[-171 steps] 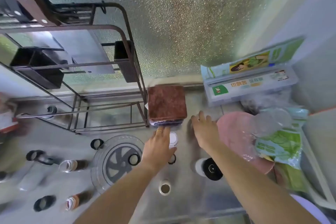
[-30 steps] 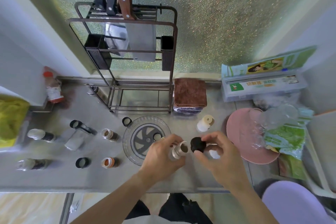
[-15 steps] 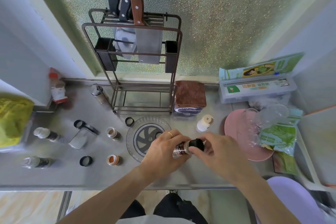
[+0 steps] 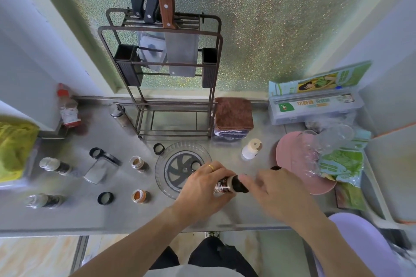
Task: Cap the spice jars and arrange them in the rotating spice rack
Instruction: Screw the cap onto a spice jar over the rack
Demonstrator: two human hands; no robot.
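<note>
My left hand (image 4: 202, 189) grips a small spice jar (image 4: 222, 185) held sideways above the steel counter. A black cap (image 4: 239, 186) sits on the jar's mouth, and the fingers of my right hand (image 4: 276, 189) are on it. The round clear rotating rack (image 4: 180, 167) lies just left of my hands with nothing in its slots. Two open jars (image 4: 138, 163) (image 4: 139, 195) stand left of the rack. Loose black caps (image 4: 158, 148) (image 4: 105, 198) lie near them. A white jar (image 4: 251, 148) stands right of the rack.
A knife rack (image 4: 166, 69) stands at the back. More jars (image 4: 54, 165) (image 4: 42, 200) and a clear box (image 4: 100, 167) lie at the left. A brown cloth (image 4: 233, 117), a wrap box (image 4: 315, 105), a pink plate (image 4: 292, 159) and plastic bags (image 4: 340, 164) fill the right side.
A second ago the cap was apart from the open jar mouth; my right hand has since set it on the jar and is now shifting its fingers on it.
</note>
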